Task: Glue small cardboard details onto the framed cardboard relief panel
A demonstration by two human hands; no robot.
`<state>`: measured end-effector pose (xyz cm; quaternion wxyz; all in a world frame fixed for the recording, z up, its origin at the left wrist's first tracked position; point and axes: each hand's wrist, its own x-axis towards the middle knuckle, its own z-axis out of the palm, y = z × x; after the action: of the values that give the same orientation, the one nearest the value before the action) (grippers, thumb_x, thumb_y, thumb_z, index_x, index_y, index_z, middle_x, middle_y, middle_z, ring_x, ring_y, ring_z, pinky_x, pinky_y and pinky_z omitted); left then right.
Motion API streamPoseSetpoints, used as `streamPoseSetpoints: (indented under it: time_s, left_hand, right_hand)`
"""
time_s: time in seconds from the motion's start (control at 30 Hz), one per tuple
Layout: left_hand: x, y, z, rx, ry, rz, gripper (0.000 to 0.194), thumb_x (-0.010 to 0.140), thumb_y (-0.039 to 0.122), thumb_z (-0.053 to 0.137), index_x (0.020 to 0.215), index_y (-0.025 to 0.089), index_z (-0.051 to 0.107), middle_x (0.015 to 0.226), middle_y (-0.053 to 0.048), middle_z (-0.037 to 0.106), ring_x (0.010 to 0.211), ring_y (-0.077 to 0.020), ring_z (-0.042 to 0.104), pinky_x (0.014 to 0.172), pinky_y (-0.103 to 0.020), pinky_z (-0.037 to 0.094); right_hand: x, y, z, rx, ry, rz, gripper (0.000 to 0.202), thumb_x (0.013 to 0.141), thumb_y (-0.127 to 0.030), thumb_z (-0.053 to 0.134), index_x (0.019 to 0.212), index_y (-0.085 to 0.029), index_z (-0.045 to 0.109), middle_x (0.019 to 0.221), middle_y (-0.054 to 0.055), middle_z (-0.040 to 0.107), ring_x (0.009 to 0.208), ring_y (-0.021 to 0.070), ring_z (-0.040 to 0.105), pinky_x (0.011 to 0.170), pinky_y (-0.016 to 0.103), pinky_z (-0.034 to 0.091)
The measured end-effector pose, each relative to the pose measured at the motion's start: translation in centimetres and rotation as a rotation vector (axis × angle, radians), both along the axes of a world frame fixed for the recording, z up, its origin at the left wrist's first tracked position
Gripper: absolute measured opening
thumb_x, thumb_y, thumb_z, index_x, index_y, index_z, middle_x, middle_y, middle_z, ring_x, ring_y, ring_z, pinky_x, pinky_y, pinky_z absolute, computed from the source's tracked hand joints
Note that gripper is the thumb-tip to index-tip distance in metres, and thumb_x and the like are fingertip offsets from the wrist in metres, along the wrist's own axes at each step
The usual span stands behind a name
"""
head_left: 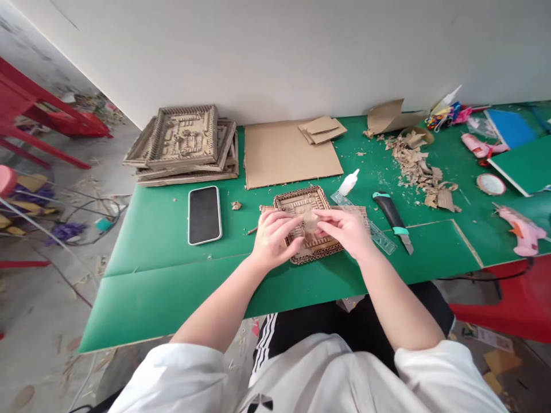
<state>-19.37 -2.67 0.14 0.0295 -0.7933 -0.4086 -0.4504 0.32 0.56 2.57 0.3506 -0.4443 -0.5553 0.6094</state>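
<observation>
A cardboard tray-like frame [316,251] with corrugated edges and small raised strips inside lies in front of me. Over it, my right hand [346,230] pinches a small pale tan piece [310,221], which looks like thin cardboard or paper. My left hand [274,238] is at the frame's left side, fingers extended and thumb apart, with its fingertips close to that piece. Whether they touch it I cannot tell. A clear ruler [385,240] lies partly beneath my right hand. Beyond it is a white glue bottle [348,182], and to the right a utility knife [392,217] with its blade out.
Similar cardboard frames [183,137] are stacked at the back left, near a phone [204,215]. A flat cardboard sheet [284,155] bears smaller pieces [322,129]. Torn scraps [419,163] lie back right. Pink glue guns [523,229] and a tape roll [491,184] are far right.
</observation>
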Motion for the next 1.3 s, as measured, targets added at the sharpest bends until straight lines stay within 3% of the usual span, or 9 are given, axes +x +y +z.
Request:
streamPoseSetpoints:
  time_s: [0.2, 0.27, 0.4, 0.63, 0.73, 0.97, 1.03, 1.2, 1.3]
  left_hand:
    - [0.4, 0.3, -1.0, -0.011, -0.09, 0.089, 0.032, 0.086, 0.021, 0.058, 0.118, 0.017, 0.057, 0.083, -0.004, 0.07, 0.08, -0.0167, 0.063, 0.076, -0.031, 0.049]
    - [0.3, 0.5, -1.4, -0.009, -0.13, 0.128, 0.032, 0.086, 0.018, 0.058, 0.118, 0.019, 0.058, 0.083, -0.004, 0.071, 0.079, -0.0158, 0.063, 0.075, -0.03, 0.05]
    - [0.2, 0.5, -1.6, -0.025, -0.137, 0.2, 0.028, 0.084, 0.018, 0.061, 0.113, 0.019, 0.061, 0.083, -0.003, 0.072, 0.075, -0.0154, 0.063, 0.074, -0.03, 0.05]
    - [0.1, 0.5, -1.4, -0.02, -0.146, 0.178, 0.006, 0.084, 0.015, 0.058, 0.086, 0.019, 0.062, 0.076, -0.001, 0.069, 0.071, -0.0141, 0.063, 0.072, -0.028, 0.049]
    - [0.0, 0.4, -1.2, 0.016, -0.1, 0.151, 0.01, 0.083, 0.011, 0.056, 0.083, 0.02, 0.06, 0.072, 0.002, 0.069, 0.069, -0.0129, 0.063, 0.087, -0.034, 0.046]
    - [0.2, 0.0, -0.6, 0.105, -0.037, 0.105, 0.018, 0.077, 0.007, 0.06, 0.086, 0.023, 0.06, 0.08, 0.002, 0.073, 0.075, -0.0135, 0.065, 0.103, -0.045, 0.036]
    - [0.0, 0.0, -0.6, 0.068, -0.09, 0.117, 0.02, 0.077, 0.008, 0.059, 0.091, 0.022, 0.06, 0.086, 0.0, 0.073, 0.08, -0.0151, 0.065, 0.102, -0.045, 0.037]
    - [-0.9, 0.5, -1.1, 0.027, -0.235, 0.235, 0.02, 0.081, 0.009, 0.051, 0.096, 0.02, 0.06, 0.09, -0.004, 0.07, 0.087, -0.0164, 0.064, 0.1, -0.045, 0.04]
    - [-1.0, 0.7, -1.4, 0.03, -0.24, 0.26, 0.021, 0.082, 0.008, 0.05, 0.095, 0.02, 0.06, 0.087, -0.004, 0.069, 0.084, -0.0156, 0.064, 0.098, -0.043, 0.042]
  right_hand:
    - [-2.9, 0.4, -0.8, 0.033, 0.018, 0.056, 0.027, 0.076, -0.026, 0.067, 0.103, -0.027, 0.07, 0.092, 0.001, 0.074, 0.075, 0.0157, 0.071, 0.073, 0.034, 0.063]
    - [-3.4, 0.3, -1.1, 0.166, -0.061, 0.034, 0.022, 0.08, -0.027, 0.063, 0.101, -0.026, 0.071, 0.091, 0.002, 0.074, 0.073, 0.0153, 0.071, 0.068, 0.032, 0.063]
    - [-4.1, 0.1, -1.9, 0.642, -0.286, -0.074, 0.018, 0.086, -0.025, 0.055, 0.094, -0.021, 0.07, 0.09, 0.005, 0.074, 0.074, 0.016, 0.069, 0.068, 0.032, 0.059]
    - [-4.0, -0.2, -2.5, 0.824, -0.327, -0.05, 0.02, 0.087, -0.02, 0.049, 0.095, -0.022, 0.067, 0.089, 0.004, 0.073, 0.08, 0.0144, 0.067, 0.072, 0.03, 0.057]
    - [-3.6, -0.4, -2.3, 0.767, -0.279, -0.01, 0.018, 0.088, -0.023, 0.051, 0.098, -0.023, 0.066, 0.09, 0.003, 0.072, 0.078, 0.0129, 0.067, 0.068, 0.026, 0.057]
    - [-3.0, -0.2, -1.4, 0.25, -0.085, 0.004, 0.014, 0.076, -0.035, 0.068, 0.081, -0.023, 0.069, 0.075, 0.0, 0.071, 0.062, 0.0119, 0.065, 0.06, 0.026, 0.056]
    - [-2.3, 0.3, -1.2, 0.193, -0.031, -0.075, 0.014, 0.072, -0.034, 0.071, 0.079, -0.022, 0.069, 0.073, 0.0, 0.07, 0.06, 0.0118, 0.065, 0.059, 0.026, 0.057]
    - [-0.2, 1.9, -1.7, 0.228, 0.221, -0.52, 0.012, 0.069, -0.029, 0.073, 0.077, -0.023, 0.067, 0.071, -0.003, 0.067, 0.065, 0.0107, 0.065, 0.058, 0.024, 0.058]
    - [0.2, 2.1, -2.1, 0.276, 0.183, -0.532, 0.022, 0.071, -0.027, 0.07, 0.093, -0.027, 0.07, 0.085, -0.002, 0.069, 0.072, 0.0108, 0.065, 0.058, 0.024, 0.059]
